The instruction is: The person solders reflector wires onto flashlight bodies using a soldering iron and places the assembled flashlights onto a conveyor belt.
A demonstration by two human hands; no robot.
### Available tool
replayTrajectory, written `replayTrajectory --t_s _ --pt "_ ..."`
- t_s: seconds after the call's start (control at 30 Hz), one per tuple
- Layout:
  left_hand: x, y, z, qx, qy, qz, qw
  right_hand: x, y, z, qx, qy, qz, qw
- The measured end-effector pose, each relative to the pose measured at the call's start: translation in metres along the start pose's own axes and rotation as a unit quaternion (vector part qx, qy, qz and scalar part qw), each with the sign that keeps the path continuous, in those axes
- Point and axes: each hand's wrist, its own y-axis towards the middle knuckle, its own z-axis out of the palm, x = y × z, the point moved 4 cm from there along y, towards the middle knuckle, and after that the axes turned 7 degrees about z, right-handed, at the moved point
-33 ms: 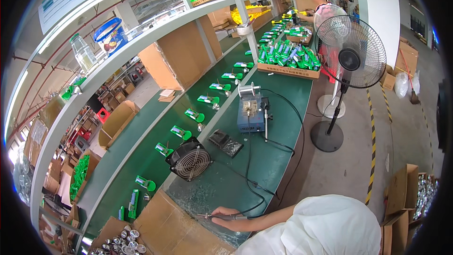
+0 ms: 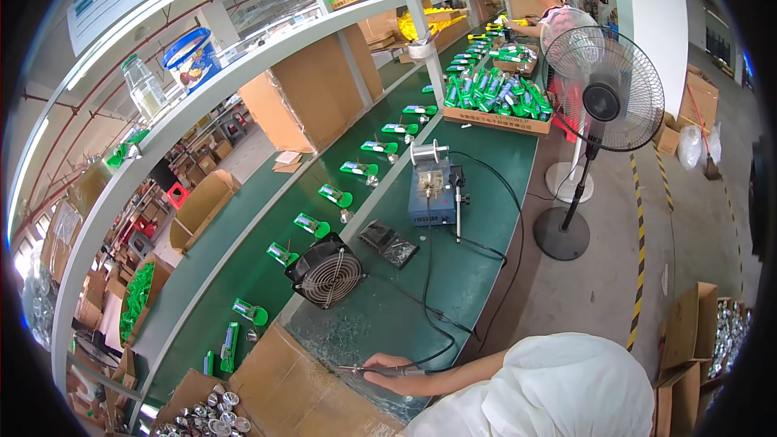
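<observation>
My right hand (image 2: 396, 383) grips the soldering iron (image 2: 409, 372), tip pointing left over the worktop (image 2: 368, 322); my unseen left hand I can't judge.

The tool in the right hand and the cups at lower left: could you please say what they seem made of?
Tool: dark, dull grip, perhaps plastic or rubber; thin, light tip, likely metal. Cups: mirror-like silver shine suggests polished metal, or coated plastic.
</observation>
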Motion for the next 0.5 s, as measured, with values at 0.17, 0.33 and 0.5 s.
replayTrajectory --t_s 0.17,0.33,0.5 --pt "0.029 0.059 0.056 -0.118 -0.014 0.066 0.991 0.002 -0.007 -0.011 -0.021 -0.036 0.015 0.999" --pt "0.028 0.040 0.053 -0.184 -0.162 0.116 0.963 -0.006 -0.002 -0.004 -0.024 -0.037 0.032 0.999" --pt "-0.002 0.045 0.021 -0.278 -0.131 0.111 0.945 0.003 -0.004 -0.013 -0.057 0.017 0.034 0.998"
